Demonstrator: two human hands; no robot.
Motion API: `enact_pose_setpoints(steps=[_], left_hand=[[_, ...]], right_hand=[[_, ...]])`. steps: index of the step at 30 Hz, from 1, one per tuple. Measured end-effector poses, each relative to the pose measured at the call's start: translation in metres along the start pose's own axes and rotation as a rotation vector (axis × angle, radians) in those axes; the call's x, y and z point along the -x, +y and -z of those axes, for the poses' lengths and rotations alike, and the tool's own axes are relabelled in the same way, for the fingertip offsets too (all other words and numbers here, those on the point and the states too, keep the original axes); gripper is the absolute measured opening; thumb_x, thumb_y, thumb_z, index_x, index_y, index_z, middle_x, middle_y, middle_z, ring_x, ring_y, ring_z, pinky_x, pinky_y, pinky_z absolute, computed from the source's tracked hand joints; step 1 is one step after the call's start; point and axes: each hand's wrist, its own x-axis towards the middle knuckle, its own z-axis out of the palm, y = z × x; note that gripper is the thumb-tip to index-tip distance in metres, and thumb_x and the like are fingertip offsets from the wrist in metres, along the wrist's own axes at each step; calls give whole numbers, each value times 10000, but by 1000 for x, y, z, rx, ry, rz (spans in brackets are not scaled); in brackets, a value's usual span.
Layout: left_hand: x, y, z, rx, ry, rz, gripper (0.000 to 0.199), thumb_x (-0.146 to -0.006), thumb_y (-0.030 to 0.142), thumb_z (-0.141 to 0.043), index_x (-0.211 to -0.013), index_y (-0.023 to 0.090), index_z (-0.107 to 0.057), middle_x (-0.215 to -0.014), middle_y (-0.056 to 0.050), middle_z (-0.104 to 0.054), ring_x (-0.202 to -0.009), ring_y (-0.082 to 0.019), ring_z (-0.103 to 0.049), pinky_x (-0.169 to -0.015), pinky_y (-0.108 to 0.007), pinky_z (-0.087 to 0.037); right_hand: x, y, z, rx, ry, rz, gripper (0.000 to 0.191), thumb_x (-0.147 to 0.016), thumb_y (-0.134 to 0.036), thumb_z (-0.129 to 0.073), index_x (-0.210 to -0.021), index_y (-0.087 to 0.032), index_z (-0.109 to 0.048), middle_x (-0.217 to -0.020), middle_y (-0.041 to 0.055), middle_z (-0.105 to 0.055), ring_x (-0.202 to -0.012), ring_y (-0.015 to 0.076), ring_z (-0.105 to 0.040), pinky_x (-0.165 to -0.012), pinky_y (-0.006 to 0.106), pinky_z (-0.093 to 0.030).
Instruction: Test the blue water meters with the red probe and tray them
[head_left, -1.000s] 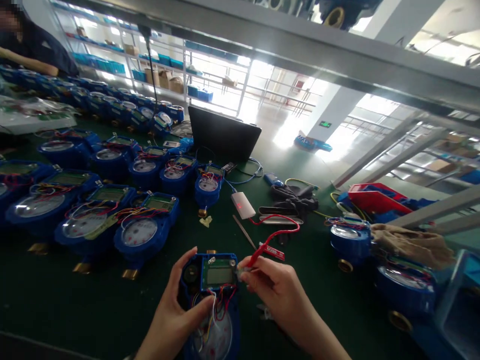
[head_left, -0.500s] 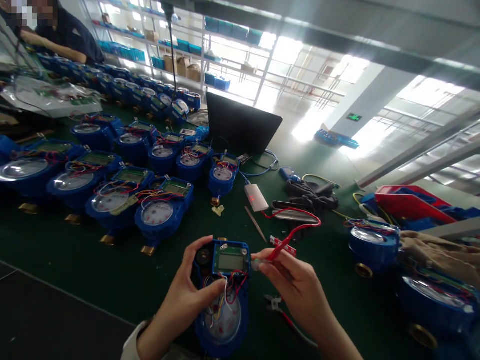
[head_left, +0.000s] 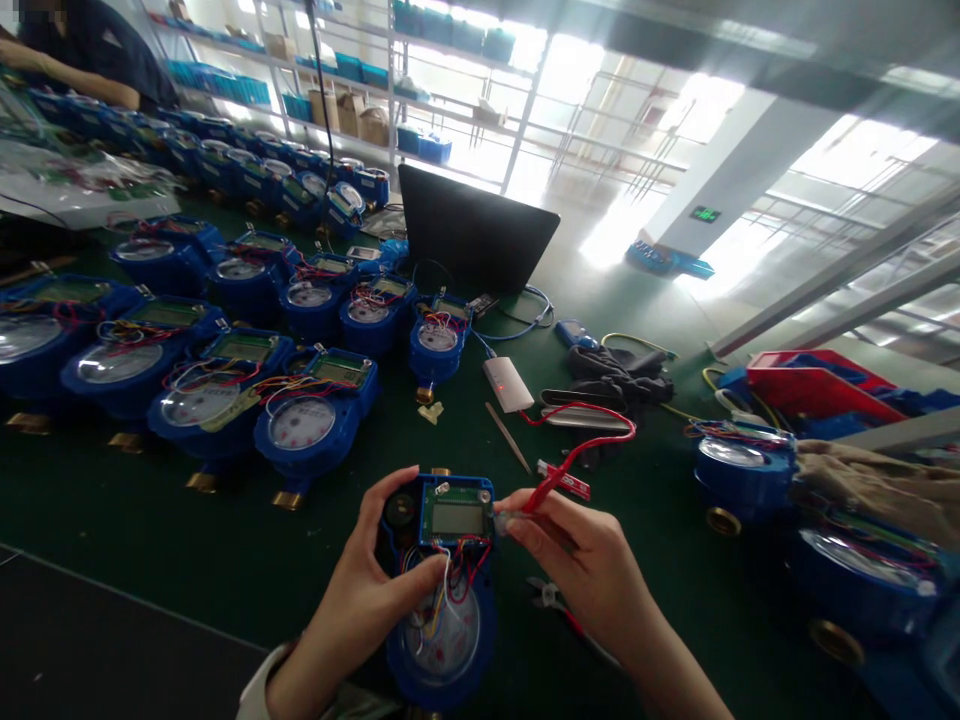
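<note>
A blue water meter lies at the lower middle, its green circuit board and small screen showing at the top. My left hand grips the meter's left side, thumb over the loose coloured wires below the screen. Between the thumb and fingers of my right hand is the clear plug of a red cable, held against the right edge of the board housing. That cable runs back to a white box with a red light. Whether the plug is seated cannot be made out.
Rows of blue meters fill the left. Behind stands a black laptop. Pliers lie beside my right hand, with a thin stick farther back. More meters and a red bin are right; a person is far left.
My right hand and the plug have shifted slightly left, closer against the housing's edge. The whole view has moved a little; my left hand keeps its hold.
</note>
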Motion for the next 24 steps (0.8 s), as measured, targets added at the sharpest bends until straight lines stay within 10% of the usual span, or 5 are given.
enact_pose_setpoints(steps=[24], left_hand=[[-1, -2, 0, -24, 22, -9, 716, -732, 425, -771, -1343, 244, -443, -1298, -101, -600, -1170, -324, -612, -1078, -507, -424]], right_hand=[[-6, -11, 2, 76, -45, -5, 173, -922, -271, -572, -918, -157, -701, -763, 35, -670, -641, 146, -600, -509, 217, -453]])
